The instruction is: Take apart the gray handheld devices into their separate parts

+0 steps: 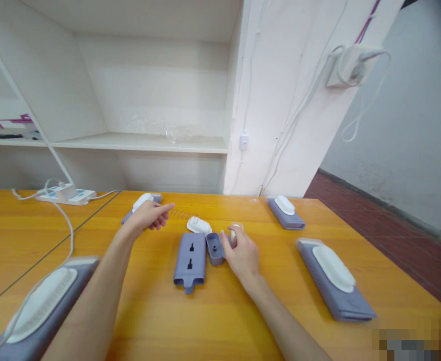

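Left hand (151,214): extended to 11 o'clock, fingers loosely spread, empty, index pointing toward a thin spring (179,213) just beside it.
Open grey casing (191,259): flat at centre, inside up, exposing its slots.
Right hand (241,253): pinching a small white part (234,230), steadying the small grey cap (215,247) at 12 o'clock.

Open tabletop (220,321) runs clear between both forearms, up to the grey housing (191,259). Further back it crowds: small grey part (215,247), white cap (199,224) and what looks like a thin spring (179,213) sit between the hands
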The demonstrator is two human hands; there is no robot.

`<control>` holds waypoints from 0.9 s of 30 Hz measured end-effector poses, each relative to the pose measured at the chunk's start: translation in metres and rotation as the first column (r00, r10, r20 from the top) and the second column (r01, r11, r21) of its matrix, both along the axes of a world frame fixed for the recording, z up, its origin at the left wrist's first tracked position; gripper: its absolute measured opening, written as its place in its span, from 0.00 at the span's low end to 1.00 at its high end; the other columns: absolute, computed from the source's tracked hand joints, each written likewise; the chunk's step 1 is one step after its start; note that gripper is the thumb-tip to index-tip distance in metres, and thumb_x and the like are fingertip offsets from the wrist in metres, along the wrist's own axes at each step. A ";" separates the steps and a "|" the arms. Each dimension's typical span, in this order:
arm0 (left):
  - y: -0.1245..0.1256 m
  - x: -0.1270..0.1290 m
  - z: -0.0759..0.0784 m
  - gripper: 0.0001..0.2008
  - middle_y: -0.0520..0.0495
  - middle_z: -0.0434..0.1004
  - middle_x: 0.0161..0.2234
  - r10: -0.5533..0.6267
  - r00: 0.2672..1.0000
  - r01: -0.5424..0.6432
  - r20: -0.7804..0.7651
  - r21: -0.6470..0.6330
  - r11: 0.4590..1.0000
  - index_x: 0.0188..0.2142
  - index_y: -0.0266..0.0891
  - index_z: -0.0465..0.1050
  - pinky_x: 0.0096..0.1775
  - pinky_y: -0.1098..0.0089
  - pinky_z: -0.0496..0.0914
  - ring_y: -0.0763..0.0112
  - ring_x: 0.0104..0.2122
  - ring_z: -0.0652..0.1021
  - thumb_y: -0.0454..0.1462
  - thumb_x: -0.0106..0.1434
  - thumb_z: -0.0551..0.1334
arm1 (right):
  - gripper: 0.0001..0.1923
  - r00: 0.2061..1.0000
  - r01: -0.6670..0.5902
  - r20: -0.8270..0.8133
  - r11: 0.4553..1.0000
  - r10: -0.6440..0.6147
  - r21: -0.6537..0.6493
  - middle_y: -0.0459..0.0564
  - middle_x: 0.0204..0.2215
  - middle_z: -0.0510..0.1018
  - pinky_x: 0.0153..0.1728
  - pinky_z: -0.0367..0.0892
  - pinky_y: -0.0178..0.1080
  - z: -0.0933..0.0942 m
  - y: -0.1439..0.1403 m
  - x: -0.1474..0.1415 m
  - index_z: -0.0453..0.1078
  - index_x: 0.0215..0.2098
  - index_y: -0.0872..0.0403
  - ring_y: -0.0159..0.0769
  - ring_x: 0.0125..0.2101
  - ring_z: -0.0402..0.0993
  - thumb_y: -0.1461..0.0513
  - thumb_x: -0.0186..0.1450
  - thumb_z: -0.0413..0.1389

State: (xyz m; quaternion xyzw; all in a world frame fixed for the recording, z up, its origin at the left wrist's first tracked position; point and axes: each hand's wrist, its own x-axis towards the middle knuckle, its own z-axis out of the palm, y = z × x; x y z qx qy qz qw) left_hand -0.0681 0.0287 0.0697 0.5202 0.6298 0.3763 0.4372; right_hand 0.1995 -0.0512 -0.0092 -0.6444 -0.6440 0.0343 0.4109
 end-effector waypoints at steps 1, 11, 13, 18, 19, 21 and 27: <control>0.000 -0.010 -0.003 0.19 0.44 0.70 0.11 0.021 0.999 -0.023 -0.031 -0.056 0.998 0.14 0.37 0.68 0.10 0.75 0.58 0.67 0.09 0.70 0.47 0.37 0.73 | 0.14 0.997 0.022 0.072 1.000 -0.020 -0.017 0.50 0.33 0.76 0.28 0.58 0.36 -0.001 0.000 0.000 0.71 0.41 0.51 0.37 0.28 0.71 0.53 0.65 0.50; -0.028 -0.014 -0.020 0.24 0.40 0.74 0.19 -0.064 0.863 0.060 -0.502 -0.024 0.998 0.19 0.39 0.72 0.29 0.52 0.72 0.44 0.25 0.78 0.47 0.22 0.75 | 0.12 0.952 -0.005 0.305 0.993 -0.032 0.118 0.55 0.38 0.72 0.39 0.61 0.41 0.005 -0.004 -0.005 0.72 0.37 0.53 0.43 0.42 0.66 0.57 0.67 0.48; -0.049 0.009 -0.022 0.34 0.36 0.78 0.36 -0.135 0.778 0.262 -0.614 0.121 0.958 0.36 0.40 0.76 0.42 0.51 0.70 0.42 0.40 0.77 0.54 0.29 0.72 | 0.12 0.948 -0.106 0.311 0.985 0.060 0.133 0.54 0.36 0.72 0.43 0.59 0.42 0.005 -0.006 -0.007 0.72 0.38 0.53 0.43 0.43 0.65 0.58 0.67 0.48; -0.092 0.064 -0.034 0.64 0.33 0.40 0.66 -0.446 0.386 0.638 -0.807 -0.115 0.761 0.65 0.45 0.44 0.58 0.46 0.51 0.37 0.64 0.46 0.55 0.31 0.71 | 0.11 0.898 -0.337 0.332 0.936 0.288 0.102 0.50 0.32 0.74 0.46 0.55 0.44 0.002 -0.009 -0.010 0.72 0.35 0.52 0.38 0.39 0.65 0.60 0.68 0.48; -0.093 0.068 -0.035 0.65 0.34 0.35 0.67 -0.466 0.343 0.659 -0.816 -0.144 0.738 0.66 0.44 0.41 0.59 0.44 0.47 0.36 0.64 0.41 0.55 0.31 0.71 | 0.11 0.888 -0.364 0.336 0.926 0.314 0.099 0.49 0.31 0.75 0.46 0.55 0.44 0.001 -0.009 -0.010 0.71 0.33 0.52 0.38 0.38 0.65 0.60 0.68 0.48; -0.089 0.070 -0.037 0.65 0.36 0.30 0.67 -0.498 0.311 0.692 -0.810 -0.167 0.703 0.66 0.45 0.38 0.60 0.44 0.44 0.37 0.64 0.38 0.53 0.33 0.71 | 0.12 0.872 -0.407 0.337 0.908 0.355 0.096 0.49 0.29 0.75 0.45 0.55 0.44 0.001 -0.009 -0.009 0.71 0.31 0.53 0.37 0.37 0.65 0.61 0.68 0.48; -0.077 0.058 -0.024 0.39 0.44 0.41 0.67 -0.505 0.391 0.757 -0.769 -0.043 0.652 0.64 0.49 0.51 0.60 0.57 0.55 0.53 0.64 0.53 0.32 0.53 0.59 | 0.13 0.888 -0.445 0.207 0.881 0.411 0.161 0.47 0.26 0.75 0.42 0.55 0.40 0.000 -0.005 -0.002 0.70 0.28 0.54 0.34 0.33 0.65 0.62 0.68 0.48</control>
